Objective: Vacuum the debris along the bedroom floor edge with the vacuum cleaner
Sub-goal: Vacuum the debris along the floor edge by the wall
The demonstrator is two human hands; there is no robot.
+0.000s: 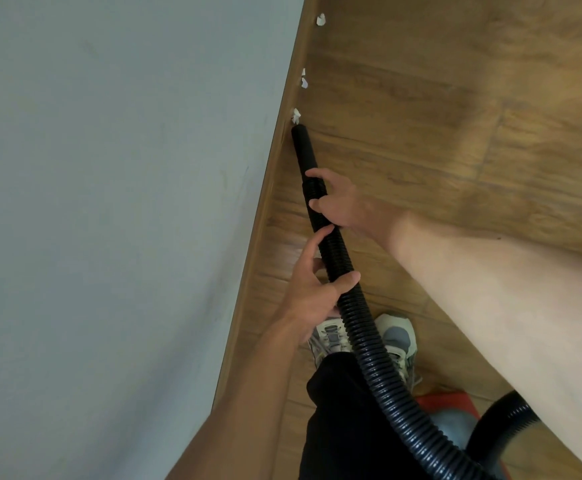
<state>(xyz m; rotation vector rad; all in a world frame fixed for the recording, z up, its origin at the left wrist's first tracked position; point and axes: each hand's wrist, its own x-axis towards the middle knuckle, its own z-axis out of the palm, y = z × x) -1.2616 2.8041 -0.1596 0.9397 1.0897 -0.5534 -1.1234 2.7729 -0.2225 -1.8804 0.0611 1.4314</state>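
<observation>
ribbed black hose (362, 327) ends in smooth tube (304, 150), tip at crumpled white scrap (296, 115) beyond both hands | right hand (341, 202) wraps collar | left hand (312, 289) clasps ribs behind | wood-grain floor (456, 116), skirting (282, 140) beside

Wood-plank floor (421, 98); white paper scraps (296, 116) along baseboard (282, 133).

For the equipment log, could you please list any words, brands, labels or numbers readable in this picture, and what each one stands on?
None can be read.
The black hose and its nozzle bear no visible print.
The shoes show no legible mark.
The red vacuum body is mostly hidden.
</observation>
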